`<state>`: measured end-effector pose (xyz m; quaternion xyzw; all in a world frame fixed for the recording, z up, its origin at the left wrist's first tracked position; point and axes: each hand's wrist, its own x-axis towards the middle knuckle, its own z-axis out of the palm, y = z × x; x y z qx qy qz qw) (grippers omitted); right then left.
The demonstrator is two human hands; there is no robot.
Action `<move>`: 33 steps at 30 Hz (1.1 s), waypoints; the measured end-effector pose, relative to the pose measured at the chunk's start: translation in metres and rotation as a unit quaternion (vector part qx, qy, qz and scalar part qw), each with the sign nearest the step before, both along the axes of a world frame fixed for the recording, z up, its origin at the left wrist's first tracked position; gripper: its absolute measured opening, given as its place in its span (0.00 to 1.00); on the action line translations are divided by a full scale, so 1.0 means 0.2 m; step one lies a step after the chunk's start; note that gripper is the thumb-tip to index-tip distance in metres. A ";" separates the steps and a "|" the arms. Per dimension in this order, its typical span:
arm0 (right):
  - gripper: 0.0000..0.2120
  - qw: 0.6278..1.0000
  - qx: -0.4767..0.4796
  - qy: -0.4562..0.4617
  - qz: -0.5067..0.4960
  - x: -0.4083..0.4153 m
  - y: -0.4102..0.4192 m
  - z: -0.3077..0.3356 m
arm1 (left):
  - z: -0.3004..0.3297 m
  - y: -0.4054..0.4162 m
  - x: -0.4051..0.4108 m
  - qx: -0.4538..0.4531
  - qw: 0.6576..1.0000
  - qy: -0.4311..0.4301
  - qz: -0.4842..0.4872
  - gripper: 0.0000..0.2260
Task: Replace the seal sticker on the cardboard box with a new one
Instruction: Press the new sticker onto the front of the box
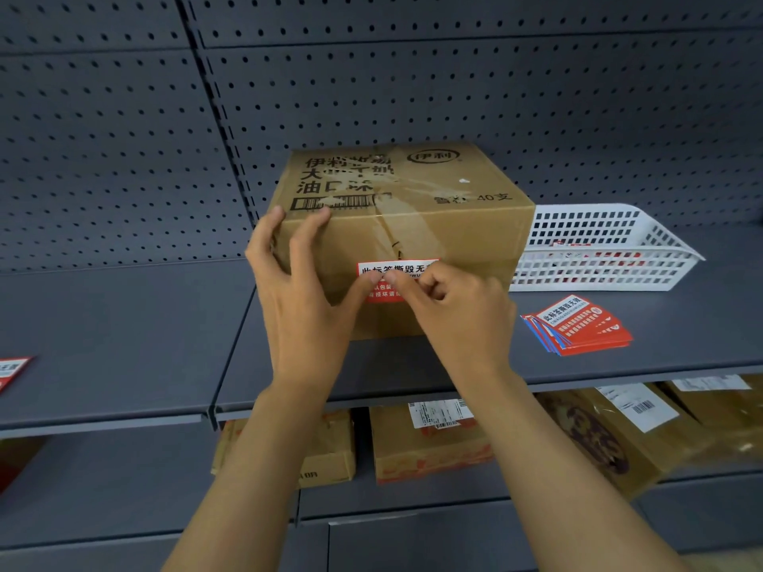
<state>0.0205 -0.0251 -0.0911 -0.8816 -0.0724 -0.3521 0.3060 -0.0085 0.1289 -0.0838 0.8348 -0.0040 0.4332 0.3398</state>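
Seal sticker is the red and white one stuck on the front face of the cardboard box, low down and roughly centre, right under the clear tape that runs over the top edge. The box sits on the grey shelf, dead centre of the view.

Left hand is spread wide around the box's 9 o'clock corner, fingers hooked over the top edge, thumb reaching across onto the sticker. Right hand is curled up narrow, fingertips pinched at the sticker's middle, touching the left thumb. Can't tell whether it has an edge lifted or is just pressing on it, since the fingers cover that bit.

Stack of fresh stickers lies on the shelf at about 3 o'clock from the box, near the white basket that's just beside the box's right side. One more sticker is way off at 9 o'clock, at the frame edge.

What could go wrong, my guess:
- If it's a peel, these labels look like the tamper type, so it'll probably shred and leave scraps stuck to the cardboard.
- Pulling hard could rip the top paper layer of the box, and the new sticker won't sit flat.
- The box could slide back on the shelf if the left hand lets up.
- A nail could catch the clear tape just above it and lift that too.
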 end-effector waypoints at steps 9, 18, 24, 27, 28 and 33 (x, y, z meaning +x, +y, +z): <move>0.30 0.999 0.030 0.008 -0.030 0.03 -0.18 -0.02 | 0.02 0.09 0.00 0.033 0.999 0.005 -0.018 0.31; 0.29 1.000 0.005 -0.005 0.018 -0.01 -0.08 -0.04 | 0.00 0.04 -0.01 0.060 0.998 0.013 -0.003 0.43; 0.30 1.000 -0.019 0.006 -0.007 0.02 -0.07 -0.06 | 0.00 0.06 0.01 0.079 0.997 0.024 0.009 0.44; 0.32 1.000 -0.011 0.009 -0.020 0.03 -0.14 -0.07 | 0.00 0.09 0.00 0.087 0.996 0.031 0.002 0.44; 0.32 1.000 -0.012 0.006 -0.024 0.03 -0.17 -0.07 | 0.00 0.10 0.00 0.088 0.996 0.032 -0.001 0.44; 0.32 0.999 -0.014 0.000 -0.033 0.02 -0.21 -0.09 | 0.00 0.11 -0.01 0.092 0.995 0.036 -0.016 0.44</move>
